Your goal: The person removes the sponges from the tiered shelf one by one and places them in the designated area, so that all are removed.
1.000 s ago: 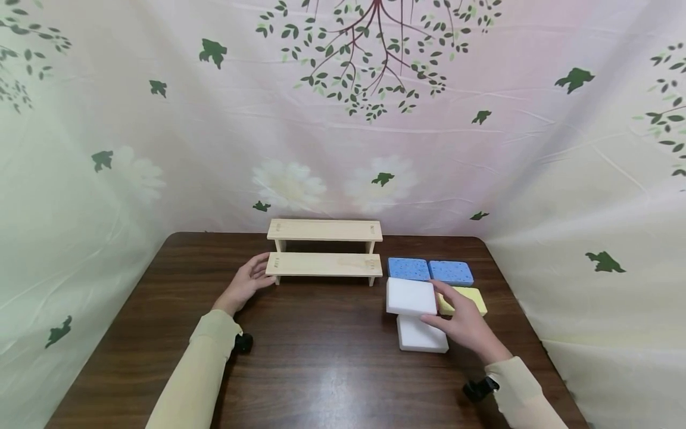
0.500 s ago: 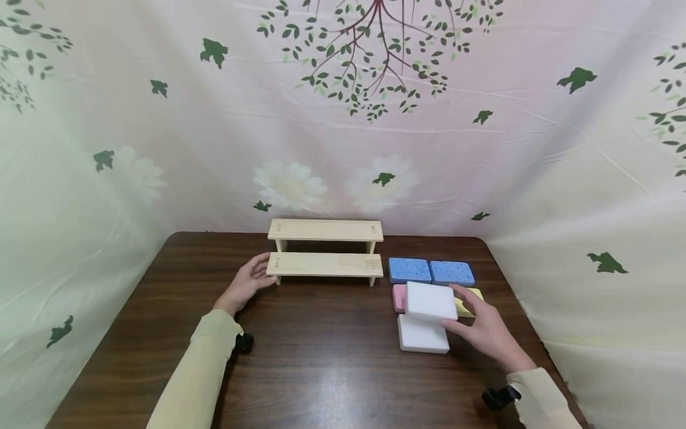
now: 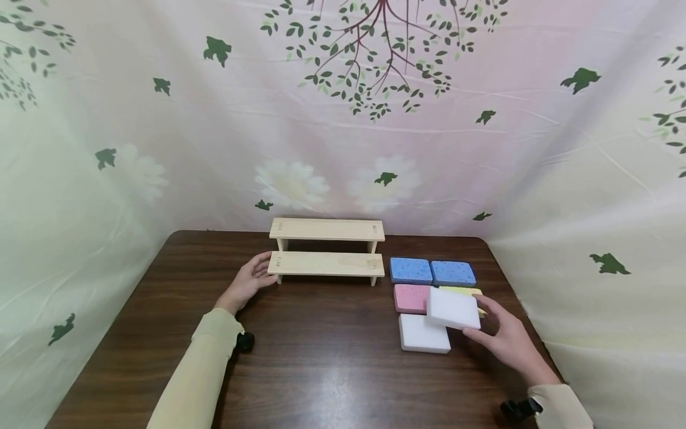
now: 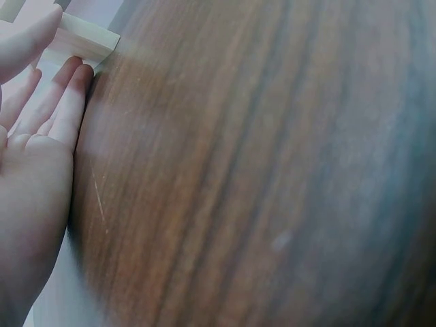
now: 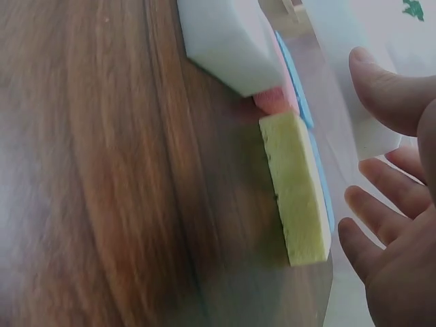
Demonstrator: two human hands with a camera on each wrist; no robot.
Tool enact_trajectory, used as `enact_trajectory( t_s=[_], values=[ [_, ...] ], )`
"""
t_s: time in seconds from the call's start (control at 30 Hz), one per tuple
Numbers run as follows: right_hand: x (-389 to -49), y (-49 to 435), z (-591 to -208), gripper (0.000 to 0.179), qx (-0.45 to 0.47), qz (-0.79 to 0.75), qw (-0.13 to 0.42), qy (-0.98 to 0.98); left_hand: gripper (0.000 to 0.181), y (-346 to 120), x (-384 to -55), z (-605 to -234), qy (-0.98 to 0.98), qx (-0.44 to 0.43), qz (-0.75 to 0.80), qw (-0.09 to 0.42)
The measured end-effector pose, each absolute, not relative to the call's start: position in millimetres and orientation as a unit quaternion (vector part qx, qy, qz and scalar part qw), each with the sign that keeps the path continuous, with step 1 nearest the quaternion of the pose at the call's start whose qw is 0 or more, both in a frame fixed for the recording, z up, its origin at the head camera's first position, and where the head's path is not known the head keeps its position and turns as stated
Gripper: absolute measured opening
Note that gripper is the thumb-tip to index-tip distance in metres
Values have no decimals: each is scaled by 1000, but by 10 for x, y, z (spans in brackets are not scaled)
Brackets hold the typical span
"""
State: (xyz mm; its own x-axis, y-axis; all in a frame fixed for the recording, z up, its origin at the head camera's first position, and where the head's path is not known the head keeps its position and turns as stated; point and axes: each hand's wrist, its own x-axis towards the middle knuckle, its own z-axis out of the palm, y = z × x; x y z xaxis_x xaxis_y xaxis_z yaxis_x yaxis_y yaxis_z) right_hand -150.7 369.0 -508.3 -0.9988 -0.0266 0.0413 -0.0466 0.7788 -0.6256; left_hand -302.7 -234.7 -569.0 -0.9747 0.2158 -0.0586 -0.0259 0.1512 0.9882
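Note:
My right hand (image 3: 509, 336) pinches a white sponge block (image 3: 453, 308) by its right end, thumb on the near side. The block hangs above the table, covering parts of a pink sponge (image 3: 410, 298) and a yellow sponge (image 3: 461, 291). A second white sponge block (image 3: 423, 335) lies on the table just below it. In the right wrist view, the thumb (image 5: 388, 95) presses the held block's face. My left hand (image 3: 243, 288) is at the left end of a two-step wooden stand (image 3: 327, 263), fingers stretched out; whether they touch it is unclear.
Two blue sponges (image 3: 410, 270) lie side by side behind the pink and yellow ones, to the right of the stand. The dark wooden table (image 3: 321, 369) ends at a patterned cloth backdrop (image 3: 332, 131) at the back and sides.
My right hand has carried the white sponge block to the right, from over the pink sponge toward the yellow one, uncovering most of the pink. My left hand has stayed by the stand.

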Motion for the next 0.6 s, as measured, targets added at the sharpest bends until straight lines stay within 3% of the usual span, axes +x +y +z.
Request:
enact_trajectory(
  t_s=[0.6],
  values=[
    [-1299,4090,-5206,87,39,360,35,-931,81,-2334,-3030,-5686,754,57,648,93]
  ],
)
